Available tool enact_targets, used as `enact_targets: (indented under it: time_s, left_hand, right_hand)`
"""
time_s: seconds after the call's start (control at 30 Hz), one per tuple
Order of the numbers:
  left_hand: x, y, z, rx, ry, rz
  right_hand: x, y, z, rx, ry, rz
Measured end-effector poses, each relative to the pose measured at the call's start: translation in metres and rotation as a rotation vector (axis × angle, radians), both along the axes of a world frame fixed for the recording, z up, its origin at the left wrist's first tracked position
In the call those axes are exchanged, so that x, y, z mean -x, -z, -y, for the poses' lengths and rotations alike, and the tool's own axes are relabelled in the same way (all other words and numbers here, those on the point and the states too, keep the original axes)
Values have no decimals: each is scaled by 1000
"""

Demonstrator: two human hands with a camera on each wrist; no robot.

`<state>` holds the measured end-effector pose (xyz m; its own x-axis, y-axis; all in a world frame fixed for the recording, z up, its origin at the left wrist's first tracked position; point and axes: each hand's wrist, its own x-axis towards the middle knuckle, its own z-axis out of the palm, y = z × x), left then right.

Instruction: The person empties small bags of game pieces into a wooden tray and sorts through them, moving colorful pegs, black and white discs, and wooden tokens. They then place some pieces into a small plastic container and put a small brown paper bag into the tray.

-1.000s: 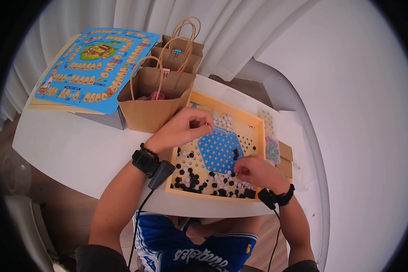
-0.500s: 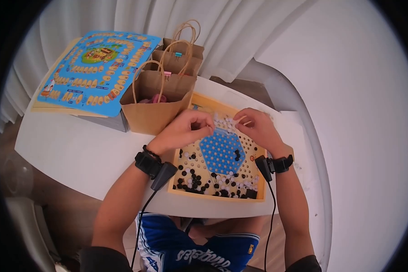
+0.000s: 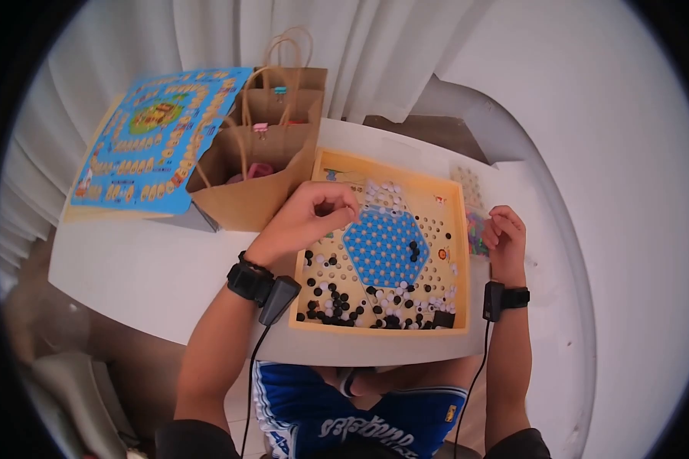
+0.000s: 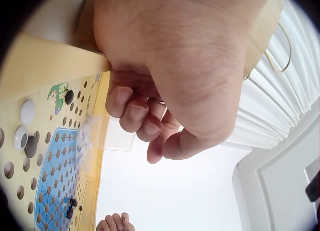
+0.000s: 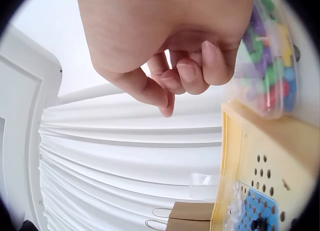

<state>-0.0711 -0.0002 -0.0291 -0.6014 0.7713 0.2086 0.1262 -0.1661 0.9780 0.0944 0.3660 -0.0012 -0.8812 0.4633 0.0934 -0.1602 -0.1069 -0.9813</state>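
My left hand (image 3: 314,222) hangs over the left side of a wooden game board (image 3: 455,229), fingers loosely curled and thumb tip by the index tip. Nothing shows between those fingertips in the left wrist view. Off the board's right edge, beside a clear box of coloured pieces (image 5: 275,65), is my right hand (image 3: 507,237). Its fingers are loosely bent and nothing shows in them. A blue hexagon grid (image 3: 383,252) fills the board's middle, with a few black pieces (image 3: 414,250) on it. White pieces (image 3: 384,195) cluster at the far end; mixed black and white pieces (image 3: 394,306) lie along the near side.
Brown paper bags (image 3: 241,203) with looped handles and clips stand left of the board. Behind them leans a blue printed game sheet (image 3: 142,153). A perforated piece (image 3: 467,187) lies beyond the board's right edge. White curtains (image 3: 375,61) hang behind the table.
My right hand went from the near pieces up to the white cluster, then right, off the board. The left hand kept its place. The view has shifted slightly.
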Motion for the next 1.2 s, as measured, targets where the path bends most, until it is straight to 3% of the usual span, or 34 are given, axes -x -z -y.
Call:
enact_targets:
  time_s: [0.3,0.37,0.43,0.5,0.53,0.57,0.63,0.83,1.2]
  left_hand:
    - [-3,-15,-5,221,5,2]
    - [-7,-22,-10,261,-12,-69]
    - [-12,-32,-17,345,-15,-116]
    - [-19,-41,-21,513,-110,-687]
    - [-20,-40,-19,568,-130,-863]
    - [-25,-43,-19,581,-115,-874]
    - [-34,-52,-19,805,-101,-1251]
    - [-36,-48,-16,1020,-22,-1420]
    - [-29,-38,-17,1008,-37,-1454]
  right_hand:
    - [-18,31,-20,45,32,-171]
    - [-20,31,-27,-152,57,-103]
    - [-23,25,-25,-167,117,-59]
    - [-22,28,-28,-306,182,-46]
    - [-22,29,-29,-285,195,-50]
    - [-22,30,-30,-324,205,-61]
    - [-22,32,-30,-355,220,-78]
    - [-21,35,-28,-403,206,-73]
    - [-18,41,-28,-388,198,-98]
